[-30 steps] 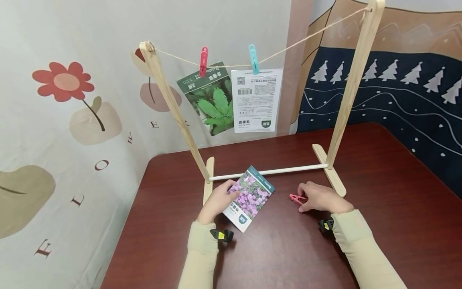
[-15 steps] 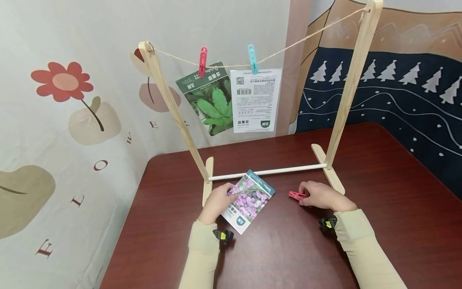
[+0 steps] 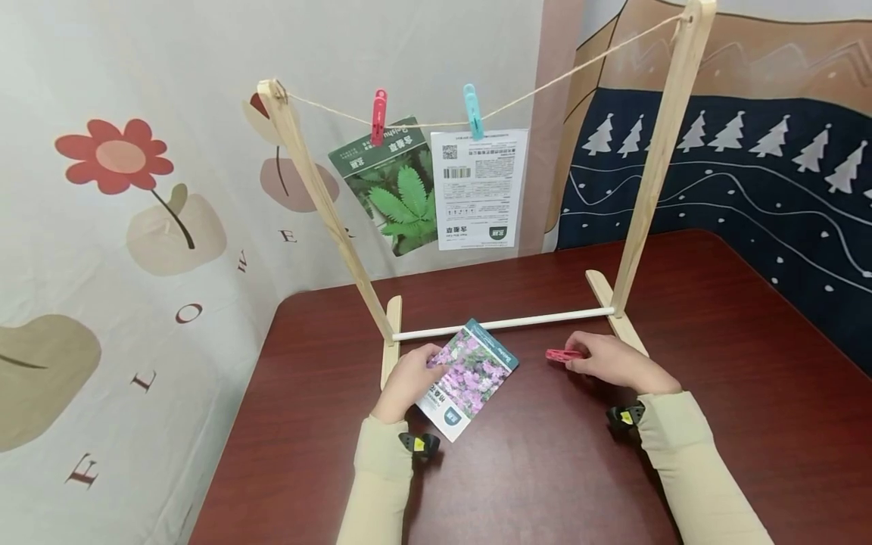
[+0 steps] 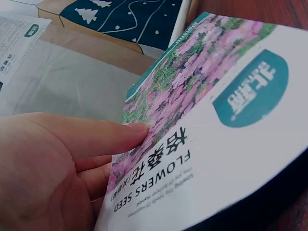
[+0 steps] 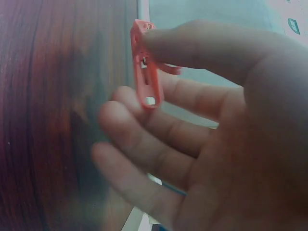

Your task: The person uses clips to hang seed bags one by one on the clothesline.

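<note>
My left hand (image 3: 410,381) pinches a flower seed packet (image 3: 470,375) by its left edge, thumb on the printed front. Pink flowers, a teal top band and the words FLOWERS SEED show on the packet in the left wrist view. To the right, my right hand (image 3: 616,361) holds a red clothespin (image 5: 147,72) between thumb and index finger, its other fingers loosely bent. A red clothespin (image 3: 378,117) on the twine (image 3: 436,125) grips a green leaf packet (image 3: 398,189). Beside it a light blue clothespin (image 3: 473,112) holds a white printed packet (image 3: 480,189).
A wooden frame with a left post (image 3: 320,197) and a right post (image 3: 661,151) carries the twine. A white rod (image 3: 531,322) joins its feet low over the dark red table (image 3: 518,484). Behind stand a flower-print cloth (image 3: 177,91) and a navy tree-print cloth (image 3: 749,189).
My right hand has turned the red clothespin and lifted it slightly, with the thumb closing in on it. The left hand and its packet have shifted only a little.
</note>
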{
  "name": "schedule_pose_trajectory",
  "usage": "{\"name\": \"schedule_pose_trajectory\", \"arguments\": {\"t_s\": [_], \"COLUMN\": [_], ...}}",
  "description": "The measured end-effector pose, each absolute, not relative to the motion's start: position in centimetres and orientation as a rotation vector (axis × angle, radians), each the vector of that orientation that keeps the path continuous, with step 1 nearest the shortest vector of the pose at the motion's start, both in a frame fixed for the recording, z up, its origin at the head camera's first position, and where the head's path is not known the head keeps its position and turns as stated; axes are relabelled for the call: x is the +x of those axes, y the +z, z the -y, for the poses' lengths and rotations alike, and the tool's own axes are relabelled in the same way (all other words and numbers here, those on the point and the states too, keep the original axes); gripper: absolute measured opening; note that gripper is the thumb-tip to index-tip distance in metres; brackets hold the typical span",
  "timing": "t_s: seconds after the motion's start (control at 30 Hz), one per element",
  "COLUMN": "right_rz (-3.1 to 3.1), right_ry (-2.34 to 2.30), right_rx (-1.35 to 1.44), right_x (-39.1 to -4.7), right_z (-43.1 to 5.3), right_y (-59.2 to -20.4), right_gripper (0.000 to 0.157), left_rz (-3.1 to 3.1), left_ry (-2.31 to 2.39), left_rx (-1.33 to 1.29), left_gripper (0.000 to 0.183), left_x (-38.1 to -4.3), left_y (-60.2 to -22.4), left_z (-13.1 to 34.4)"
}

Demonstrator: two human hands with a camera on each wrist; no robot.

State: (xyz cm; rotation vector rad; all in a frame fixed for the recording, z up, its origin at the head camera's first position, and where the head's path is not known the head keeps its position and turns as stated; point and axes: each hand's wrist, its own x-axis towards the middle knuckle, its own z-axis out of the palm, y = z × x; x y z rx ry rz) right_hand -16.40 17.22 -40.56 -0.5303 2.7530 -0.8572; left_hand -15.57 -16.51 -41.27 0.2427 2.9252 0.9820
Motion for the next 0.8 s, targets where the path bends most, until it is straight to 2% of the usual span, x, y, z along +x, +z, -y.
{"name": "schedule_pose_trajectory", "arguments": {"t_s": [0.23,0.5,0.67,0.8], "right_rz": [-2.874,-2.908,-2.895,-2.942], "right_ry": [-0.912,-1.069,-1.167,-1.156], "right_rx": [-0.559,-0.468,-0.456,-0.489], "right_x": [-16.8,-16.8,-16.5,-16.4], "right_z": [-17.2,-17.3,-17.3,-17.4], "right_y": [-40.4,-39.8,-39.4,-39.3], "right_gripper": [0.025,0.033,0.03,0.022], "left_rz": [-2.895,-2.883,-2.888,-2.883], "left_ry": [1.084,1.171,1.242,1.286], "left_rx": [0.315,0.292,0.286,0.271], "left_gripper": [0.022,0.023,0.026,0.026], "left_x": [-15.7,-15.6,-15.5,-15.3], "left_y": [-40.7,-40.1,-39.9,-39.6], "left_z": [16.5,16.3,16.3,16.2]}}
